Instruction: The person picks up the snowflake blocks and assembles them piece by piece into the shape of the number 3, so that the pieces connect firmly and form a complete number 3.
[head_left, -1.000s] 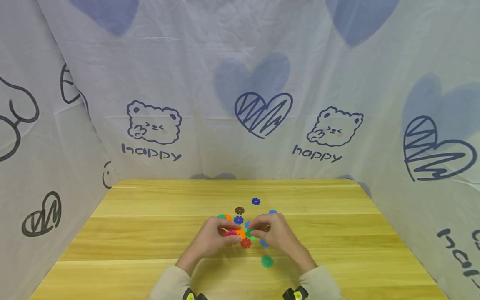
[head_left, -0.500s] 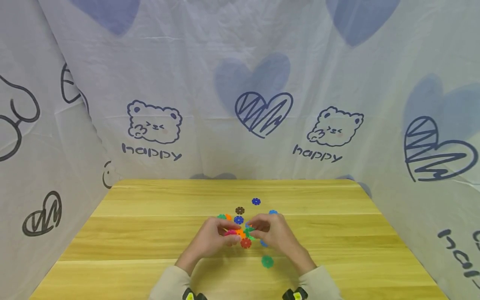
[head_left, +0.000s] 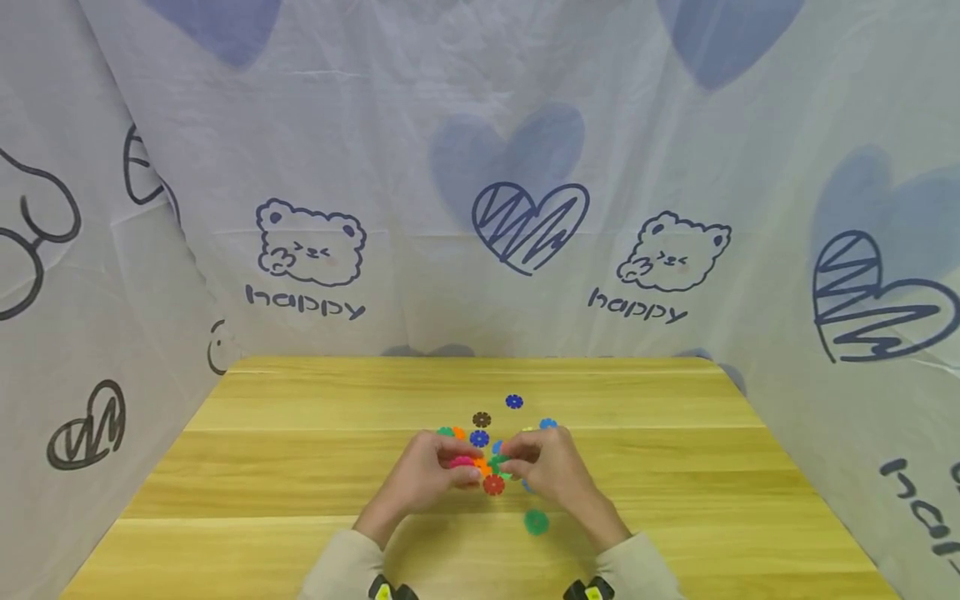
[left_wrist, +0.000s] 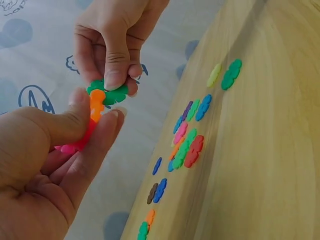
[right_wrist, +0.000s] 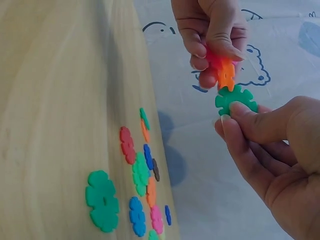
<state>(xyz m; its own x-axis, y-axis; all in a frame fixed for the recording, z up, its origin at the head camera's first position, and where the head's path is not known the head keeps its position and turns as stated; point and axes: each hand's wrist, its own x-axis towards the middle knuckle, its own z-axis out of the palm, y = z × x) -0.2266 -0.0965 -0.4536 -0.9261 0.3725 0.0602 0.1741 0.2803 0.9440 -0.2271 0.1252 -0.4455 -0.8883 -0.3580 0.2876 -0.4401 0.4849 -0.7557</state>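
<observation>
My left hand (head_left: 422,477) pinches a pink notched plastic disc (left_wrist: 70,148) joined to an orange disc (right_wrist: 226,76). Opposite it, my right hand (head_left: 557,468) holds a green notched disc (right_wrist: 244,96) between thumb and fingers. In both wrist views the green disc's edge meets the orange disc's edge, the two set at an angle to each other. How deep their slots interlock cannot be told. Fingers cover much of the pink disc. Both hands are above the table, over a scatter of loose discs.
On the wooden table (head_left: 300,467) lie several loose discs, among them a red one (head_left: 493,485), a brown one (head_left: 482,419), a dark blue one (head_left: 513,402) and a green one (head_left: 536,522) nearest the person. A printed cloth (head_left: 420,292) hangs behind the table and along its sides.
Both hands stay almost in place, with the same discs in them. Only a slight shift of the fingers and green disc shows; the head view has moved a little.
</observation>
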